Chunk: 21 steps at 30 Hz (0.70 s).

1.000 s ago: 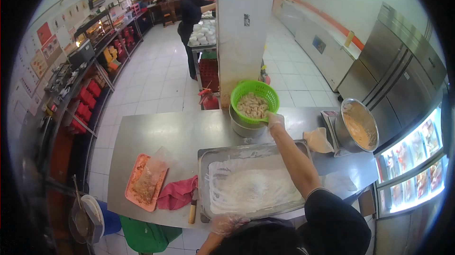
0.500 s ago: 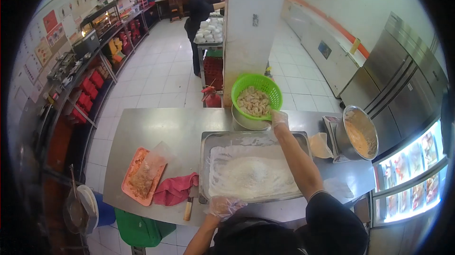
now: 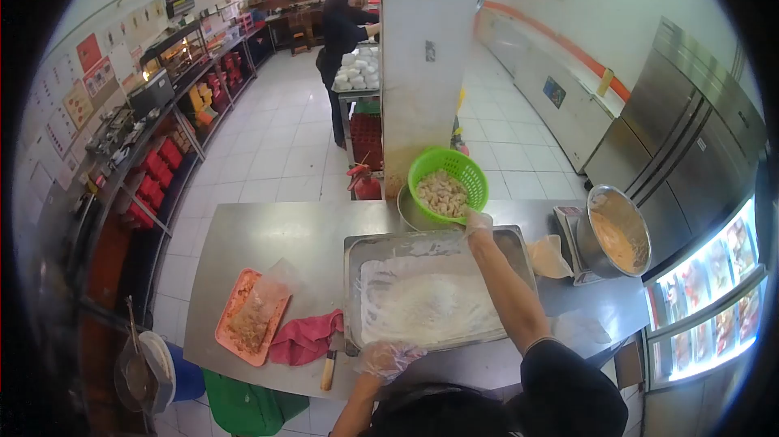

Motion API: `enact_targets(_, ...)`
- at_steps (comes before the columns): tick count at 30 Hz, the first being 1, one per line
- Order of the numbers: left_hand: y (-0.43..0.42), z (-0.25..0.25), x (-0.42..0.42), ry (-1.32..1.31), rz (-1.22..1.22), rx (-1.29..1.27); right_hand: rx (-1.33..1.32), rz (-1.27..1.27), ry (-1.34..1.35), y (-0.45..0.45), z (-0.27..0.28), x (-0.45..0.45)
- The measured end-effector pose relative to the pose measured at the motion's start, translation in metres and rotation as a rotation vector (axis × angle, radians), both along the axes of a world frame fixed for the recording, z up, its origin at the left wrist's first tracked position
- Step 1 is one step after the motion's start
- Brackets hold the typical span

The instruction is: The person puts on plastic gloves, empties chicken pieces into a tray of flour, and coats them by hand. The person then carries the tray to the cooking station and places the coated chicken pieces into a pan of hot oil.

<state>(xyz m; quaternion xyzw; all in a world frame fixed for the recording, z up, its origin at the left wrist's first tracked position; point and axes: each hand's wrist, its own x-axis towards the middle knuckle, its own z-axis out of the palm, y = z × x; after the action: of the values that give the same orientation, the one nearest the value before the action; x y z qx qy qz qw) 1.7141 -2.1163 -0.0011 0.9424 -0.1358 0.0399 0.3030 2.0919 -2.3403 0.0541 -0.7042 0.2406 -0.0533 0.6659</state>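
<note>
My right hand, in a clear plastic glove, grips the near rim of a green colander. Pale chunks of what looks like raw meat lie in it. The colander is tilted toward me over a round metal bowl, which it partly hides. My left hand, also gloved, rests at the front rim of a large metal tray, fingers loosely stretched along it. White flour covers the tray's bottom, heaped in the middle. My right forearm crosses above the tray's right side.
Left on the steel table are an orange tray, a pink cloth and a knife. A bowl of batter sits on a scale at right. A pillar stands behind; a co-worker stands beyond.
The colander has shifted slightly right relative to the bowl, still in my right hand, and its chunks have moved a little. My view has tilted up slightly. My left hand stays at the tray's rim.
</note>
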Motion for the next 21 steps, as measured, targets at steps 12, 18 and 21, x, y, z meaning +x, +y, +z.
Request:
enact_targets(12, 0.005, -0.002, 0.008, 0.179, -0.069, -0.087, -0.063, 0.016, -0.049, 0.002, 0.010, -0.021)
enact_targets(18, 0.003, 0.039, 0.009, 0.208, -0.054, -0.007, 0.203, -0.038, -0.111, 0.003, 0.010, -0.023)
enact_targets(21, 0.003, 0.021, 0.008, 0.105, -0.055, -0.046, 0.235, 0.016, -0.282, 0.006, 0.037, -0.021)
